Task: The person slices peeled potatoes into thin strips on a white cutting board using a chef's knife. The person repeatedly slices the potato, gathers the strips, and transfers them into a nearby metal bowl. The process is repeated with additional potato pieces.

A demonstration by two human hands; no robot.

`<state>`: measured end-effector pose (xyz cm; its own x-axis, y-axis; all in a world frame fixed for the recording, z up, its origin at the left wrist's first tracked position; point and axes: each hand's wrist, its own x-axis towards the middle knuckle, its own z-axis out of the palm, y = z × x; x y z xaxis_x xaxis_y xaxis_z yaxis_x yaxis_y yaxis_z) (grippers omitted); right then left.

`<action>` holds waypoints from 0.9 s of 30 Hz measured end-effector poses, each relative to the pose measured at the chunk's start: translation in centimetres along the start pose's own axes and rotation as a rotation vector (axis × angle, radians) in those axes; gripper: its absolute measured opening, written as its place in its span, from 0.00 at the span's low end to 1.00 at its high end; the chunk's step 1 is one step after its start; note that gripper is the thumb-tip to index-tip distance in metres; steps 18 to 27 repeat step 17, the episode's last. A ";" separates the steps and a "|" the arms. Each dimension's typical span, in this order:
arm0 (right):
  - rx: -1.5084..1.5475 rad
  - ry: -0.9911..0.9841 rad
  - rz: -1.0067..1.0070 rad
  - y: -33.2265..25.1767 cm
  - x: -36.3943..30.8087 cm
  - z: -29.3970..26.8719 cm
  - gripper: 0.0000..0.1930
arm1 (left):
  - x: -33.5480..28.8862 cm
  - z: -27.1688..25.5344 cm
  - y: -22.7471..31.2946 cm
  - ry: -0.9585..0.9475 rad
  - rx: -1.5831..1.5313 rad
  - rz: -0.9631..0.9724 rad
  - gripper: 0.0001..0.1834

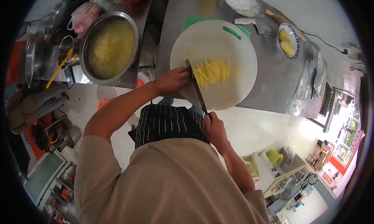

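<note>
A round white cutting board (pixel 241 87) lies on the steel table in front of me. A heap of thin yellow strips, like shredded potato, (pixel 212 72) sits near its middle. My right hand (pixel 214 128) is closed around the handle of a cleaver (pixel 198 89) at the board's near edge. The blade stands edge-on, slanting away to the left, beside the heap's left side. My left hand (pixel 174 80) is over the board's left edge, fingers bent together against the blade's left side. Whatever lies under those fingertips is hidden.
At left, a large steel basin (pixel 132 52) holds yellow shreds in cloudy liquid. A second cleaver (pixel 265 26) lies beyond the board, beside a patterned bowl (pixel 298 48) with peeled yellow pieces. A plate of white powder (pixel 249 9) stands at the back. Plastic bags (pixel 304 91) lie at right.
</note>
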<state>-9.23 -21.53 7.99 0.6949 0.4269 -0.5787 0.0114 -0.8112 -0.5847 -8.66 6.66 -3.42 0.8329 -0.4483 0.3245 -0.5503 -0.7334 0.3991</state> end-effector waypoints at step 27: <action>0.060 -0.033 -0.038 -0.5 -0.5 -0.4 0.19 | -1.1 -1.3 0.4 -0.002 0.028 -0.026 0.14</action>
